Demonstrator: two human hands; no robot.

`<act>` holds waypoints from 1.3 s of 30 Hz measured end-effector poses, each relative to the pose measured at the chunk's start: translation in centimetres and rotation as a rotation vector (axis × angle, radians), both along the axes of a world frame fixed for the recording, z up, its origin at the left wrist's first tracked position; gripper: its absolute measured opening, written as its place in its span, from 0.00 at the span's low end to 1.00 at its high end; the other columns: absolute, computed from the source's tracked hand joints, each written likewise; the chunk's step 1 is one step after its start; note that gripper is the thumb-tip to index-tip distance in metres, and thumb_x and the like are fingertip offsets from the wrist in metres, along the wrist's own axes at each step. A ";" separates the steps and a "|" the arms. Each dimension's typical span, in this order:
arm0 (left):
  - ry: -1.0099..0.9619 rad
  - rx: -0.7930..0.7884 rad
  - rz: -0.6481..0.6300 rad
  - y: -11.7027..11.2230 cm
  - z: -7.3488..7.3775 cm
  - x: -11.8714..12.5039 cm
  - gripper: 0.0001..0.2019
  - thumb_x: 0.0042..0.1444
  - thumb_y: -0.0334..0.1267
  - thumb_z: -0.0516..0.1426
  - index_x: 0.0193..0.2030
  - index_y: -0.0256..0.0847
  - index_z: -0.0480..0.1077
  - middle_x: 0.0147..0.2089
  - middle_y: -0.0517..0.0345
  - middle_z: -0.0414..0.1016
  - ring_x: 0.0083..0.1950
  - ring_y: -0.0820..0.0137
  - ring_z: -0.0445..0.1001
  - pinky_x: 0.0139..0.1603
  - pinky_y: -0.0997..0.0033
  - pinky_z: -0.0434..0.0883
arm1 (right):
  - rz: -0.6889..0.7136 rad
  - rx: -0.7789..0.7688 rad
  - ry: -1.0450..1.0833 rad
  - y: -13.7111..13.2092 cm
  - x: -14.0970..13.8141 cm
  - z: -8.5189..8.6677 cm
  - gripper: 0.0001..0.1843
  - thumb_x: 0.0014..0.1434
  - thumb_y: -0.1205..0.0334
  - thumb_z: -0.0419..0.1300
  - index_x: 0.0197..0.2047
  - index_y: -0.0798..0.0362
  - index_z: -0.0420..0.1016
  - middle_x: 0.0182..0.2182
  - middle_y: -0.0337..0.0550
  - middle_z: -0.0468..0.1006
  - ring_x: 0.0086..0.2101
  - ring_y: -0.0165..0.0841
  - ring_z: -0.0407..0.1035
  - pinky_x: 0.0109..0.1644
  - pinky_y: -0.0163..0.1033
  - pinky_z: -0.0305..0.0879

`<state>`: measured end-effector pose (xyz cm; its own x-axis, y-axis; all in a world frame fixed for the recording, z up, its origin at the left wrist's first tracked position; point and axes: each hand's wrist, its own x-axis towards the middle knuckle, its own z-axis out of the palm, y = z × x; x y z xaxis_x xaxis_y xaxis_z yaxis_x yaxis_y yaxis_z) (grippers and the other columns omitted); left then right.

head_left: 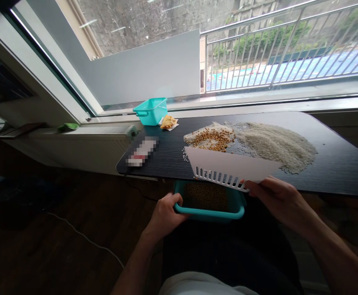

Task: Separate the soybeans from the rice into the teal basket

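Observation:
My left hand (165, 214) grips the left rim of a teal tub (211, 213) held just below the table's front edge; brown beans fill its bottom. My right hand (279, 198) is closed on the lower right corner of a white slotted basket (231, 167), tilted on its side over the tub at the table edge. On the dark table (335, 164) behind the basket lies a heap of yellow beans mixed with rice (212, 137), and to its right a larger heap of white rice (274, 143).
A second teal tub (151, 110) stands at the table's back left, with a yellow crumpled wrapper (168, 121) beside it. A blurred flat pack (142, 151) lies near the left end. A radiator (83, 147) and window run behind; a white cable (83, 237) crosses the floor.

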<state>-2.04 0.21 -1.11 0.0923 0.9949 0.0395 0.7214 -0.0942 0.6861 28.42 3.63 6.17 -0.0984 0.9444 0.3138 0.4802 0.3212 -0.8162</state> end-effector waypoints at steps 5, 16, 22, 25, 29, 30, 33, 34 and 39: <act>0.000 0.017 -0.003 0.0 -0.1 0.0 0.11 0.47 0.36 0.64 0.26 0.42 0.64 0.28 0.65 0.62 0.30 0.72 0.64 0.33 0.73 0.57 | 0.038 -0.021 -0.012 -0.1 0.0 0.3 0.25 0.58 0.32 0.63 0.27 0.45 0.82 0.23 0.40 0.79 0.26 0.36 0.71 0.30 0.39 0.70; -0.003 0.028 0.002 0.0 0.1 0.3 0.11 0.46 0.34 0.64 0.25 0.42 0.63 0.28 0.65 0.62 0.29 0.73 0.63 0.33 0.73 0.57 | -0.234 -0.065 -0.064 0.0 3.2 -0.3 0.27 0.54 0.30 0.62 0.24 0.46 0.79 0.24 0.41 0.80 0.28 0.38 0.72 0.34 0.42 0.68; 0.006 0.011 0.002 0.0 0.3 0.3 0.11 0.47 0.35 0.64 0.25 0.42 0.63 0.28 0.65 0.62 0.30 0.73 0.63 0.34 0.72 0.57 | -0.144 -0.104 -0.085 -0.2 3.5 -0.5 0.24 0.58 0.35 0.63 0.30 0.48 0.83 0.27 0.42 0.82 0.31 0.38 0.72 0.36 0.40 0.69; 0.005 0.011 0.004 0.0 0.3 0.3 0.11 0.47 0.35 0.64 0.26 0.42 0.63 0.28 0.65 0.62 0.30 0.72 0.63 0.34 0.72 0.58 | -0.136 -0.115 -0.073 -0.3 3.6 -0.5 0.24 0.59 0.36 0.63 0.30 0.49 0.83 0.27 0.43 0.82 0.31 0.38 0.73 0.35 0.40 0.70; 0.002 -0.004 0.002 0.0 0.3 0.3 0.11 0.47 0.35 0.64 0.26 0.42 0.63 0.29 0.65 0.62 0.30 0.72 0.63 0.34 0.72 0.58 | -0.129 -0.120 -0.082 -0.2 3.4 -0.3 0.24 0.58 0.36 0.63 0.29 0.48 0.83 0.27 0.42 0.81 0.31 0.38 0.73 0.34 0.39 0.70; 0.003 -0.007 0.000 0.0 0.3 0.3 0.11 0.46 0.35 0.64 0.26 0.42 0.64 0.29 0.65 0.62 0.30 0.72 0.63 0.34 0.72 0.57 | -0.121 -0.119 -0.086 -0.2 3.3 -0.2 0.24 0.58 0.36 0.63 0.29 0.48 0.82 0.26 0.42 0.81 0.31 0.37 0.72 0.34 0.39 0.70; 0.004 -0.007 -0.002 0.0 0.3 0.3 0.10 0.47 0.35 0.64 0.26 0.42 0.64 0.29 0.65 0.62 0.30 0.72 0.63 0.34 0.72 0.57 | -0.098 -0.115 -0.092 -0.2 2.9 0.1 0.24 0.58 0.35 0.64 0.29 0.48 0.83 0.26 0.42 0.81 0.30 0.37 0.72 0.33 0.38 0.69; 0.005 -0.005 -0.002 0.0 0.3 0.3 0.10 0.47 0.35 0.64 0.26 0.42 0.65 0.29 0.65 0.62 0.30 0.72 0.63 0.34 0.73 0.57 | -0.093 -0.112 -0.089 -0.3 2.8 0.2 0.24 0.58 0.35 0.64 0.30 0.48 0.84 0.27 0.42 0.81 0.30 0.37 0.72 0.33 0.38 0.69; 0.013 -0.007 0.007 0.1 0.4 0.4 0.11 0.47 0.35 0.65 0.26 0.42 0.65 0.28 0.66 0.62 0.29 0.73 0.63 0.33 0.73 0.57 | -0.087 -0.099 -0.088 -0.2 2.2 0.6 0.24 0.58 0.36 0.63 0.28 0.49 0.82 0.26 0.43 0.80 0.30 0.36 0.71 0.33 0.38 0.70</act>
<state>-1.69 0.27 -0.72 0.0862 0.9958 0.0310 0.7307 -0.0843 0.6775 30.66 3.43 6.72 -0.0378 0.9765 0.2124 0.5741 0.1952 -0.7952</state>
